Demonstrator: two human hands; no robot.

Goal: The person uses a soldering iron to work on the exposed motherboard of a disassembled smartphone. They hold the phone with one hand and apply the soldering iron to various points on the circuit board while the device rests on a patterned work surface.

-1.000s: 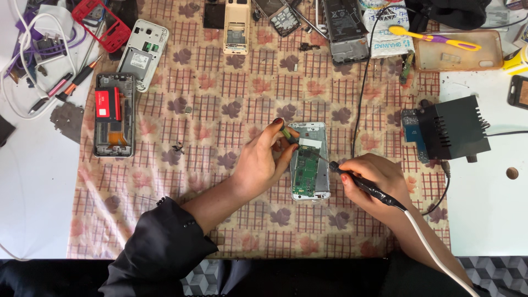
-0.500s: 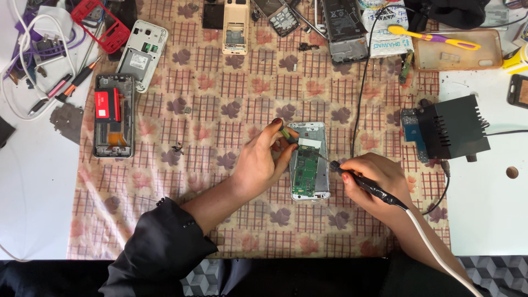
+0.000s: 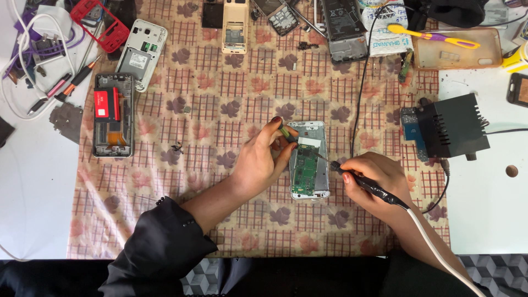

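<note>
Fingers of our left hand (image 3: pixel 258 162) pinch a small green part (image 3: pixel 285 132) at the top edge of the opened silver phone with its green circuit board (image 3: pixel 308 159), which lies on the checked floral cloth (image 3: pixel 220 99) covering the surface. Our right hand (image 3: pixel 374 176) grips a black soldering iron with a white cord (image 3: pixel 366 184), its tip touching the board.

The left hand (image 3: pixel 258 162) hides the opened phone's (image 3: pixel 309 159) left edge; the small green piece (image 3: pixel 285 132) it pinches is too small to tell.
</note>
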